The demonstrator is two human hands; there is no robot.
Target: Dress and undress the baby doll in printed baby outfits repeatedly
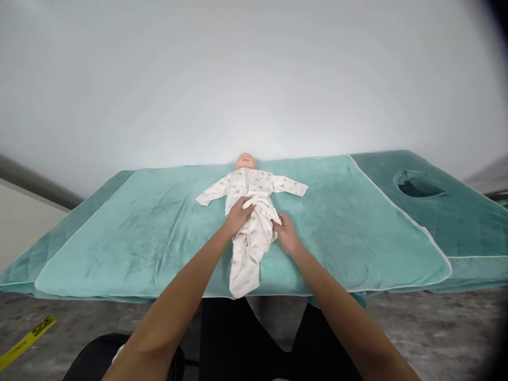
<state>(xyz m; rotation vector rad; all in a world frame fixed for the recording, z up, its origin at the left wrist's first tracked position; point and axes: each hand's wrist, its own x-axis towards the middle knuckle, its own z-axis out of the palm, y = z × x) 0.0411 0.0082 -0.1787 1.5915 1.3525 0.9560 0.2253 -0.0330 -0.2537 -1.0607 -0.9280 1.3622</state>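
Note:
A baby doll [245, 161] lies on its back with its head toward the wall. It wears a white patterned top [254, 182] whose sleeves spread out to both sides. White patterned baby pants [248, 254] cover its lower body, bunched at the waist, one leg stretching to the bed's near edge. My left hand [238, 216] is closed on the pants near the waist, on the left side. On the right side, my right hand [286, 233] pinches the pants' fabric near the hip. The doll's legs are hidden under the cloth.
The doll rests on a teal towel [337, 233] spread over a bed with a darker teal cover [468, 222]. A face hole [420, 186] opens at the right. A white wall [246, 79] stands behind. Below are a black stool [99, 360] and yellow floor tape [27, 341].

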